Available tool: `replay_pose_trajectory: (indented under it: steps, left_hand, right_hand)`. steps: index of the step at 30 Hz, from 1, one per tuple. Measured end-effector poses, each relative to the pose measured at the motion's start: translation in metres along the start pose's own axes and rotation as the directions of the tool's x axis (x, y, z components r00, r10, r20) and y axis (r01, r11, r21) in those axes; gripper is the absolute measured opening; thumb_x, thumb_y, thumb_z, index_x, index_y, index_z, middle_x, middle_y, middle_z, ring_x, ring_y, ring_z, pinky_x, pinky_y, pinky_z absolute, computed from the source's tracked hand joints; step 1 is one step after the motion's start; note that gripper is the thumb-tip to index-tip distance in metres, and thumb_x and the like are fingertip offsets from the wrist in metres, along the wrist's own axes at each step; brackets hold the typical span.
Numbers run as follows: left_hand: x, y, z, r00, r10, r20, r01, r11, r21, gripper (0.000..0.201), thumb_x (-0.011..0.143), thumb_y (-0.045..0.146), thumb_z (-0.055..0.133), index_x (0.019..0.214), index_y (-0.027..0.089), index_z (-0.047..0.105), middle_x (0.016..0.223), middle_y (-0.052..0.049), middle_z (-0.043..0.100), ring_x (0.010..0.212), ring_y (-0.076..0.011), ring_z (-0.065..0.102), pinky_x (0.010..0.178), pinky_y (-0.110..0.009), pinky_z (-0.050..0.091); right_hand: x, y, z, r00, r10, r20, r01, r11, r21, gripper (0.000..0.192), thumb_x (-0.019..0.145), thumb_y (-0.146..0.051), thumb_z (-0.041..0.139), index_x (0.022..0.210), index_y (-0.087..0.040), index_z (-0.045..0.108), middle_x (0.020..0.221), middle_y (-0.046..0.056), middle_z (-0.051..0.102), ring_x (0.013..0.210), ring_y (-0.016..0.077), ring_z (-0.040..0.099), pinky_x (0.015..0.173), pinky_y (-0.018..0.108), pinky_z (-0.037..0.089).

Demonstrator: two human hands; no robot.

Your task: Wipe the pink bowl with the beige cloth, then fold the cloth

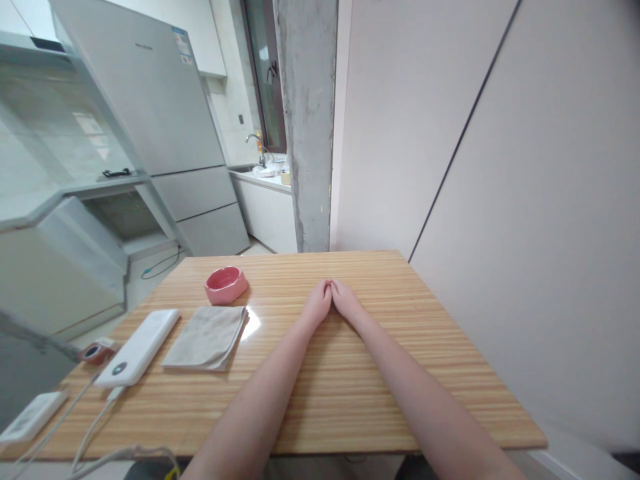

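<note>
My left hand [319, 301] and my right hand [344, 299] rest together on the wooden table [370, 393], past its middle. Their fingers are curled in and the fingertips meet, with no object showing in either hand. The palms face away from view. Left of my left hand lies a folded grey cloth [206, 339]. Behind the cloth stands a pink ashtray-like bowl [227, 293]. Neither hand touches these things.
At the table's left are a white power bank [140, 350] with a cable, a roll of tape [95, 353] and a white power strip [33, 417]. Cables cross the near left corner. A wall [490, 200] borders the right side; a fridge [150, 113] stands beyond.
</note>
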State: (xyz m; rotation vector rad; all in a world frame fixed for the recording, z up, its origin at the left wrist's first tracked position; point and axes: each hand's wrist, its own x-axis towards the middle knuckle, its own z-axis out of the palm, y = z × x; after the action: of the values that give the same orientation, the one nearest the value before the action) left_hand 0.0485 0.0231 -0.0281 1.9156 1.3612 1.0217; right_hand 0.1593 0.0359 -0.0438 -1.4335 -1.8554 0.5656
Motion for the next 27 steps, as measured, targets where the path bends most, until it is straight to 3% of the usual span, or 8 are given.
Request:
replay_pose_trajectory:
  steps: [27]
  left_hand:
    - [-0.0014,0.0012,-0.0002,1.0,-0.018,0.004,0.018,1.0,0.007,0.026,0.088,0.017,0.037,0.101,0.017,0.06,0.104,-0.008,0.067,0.1,-0.0185,0.06,0.093,-0.034,0.044]
  right_hand:
    - [-0.0001,-0.0006,0.0007,1.0,-0.004,-0.006,0.004,1.0,-0.005,0.03,0.092,-0.017,0.031,0.095,-0.017,0.061,0.096,0.008,0.067,0.091,0.0162,0.06,0.083,0.028,0.044]
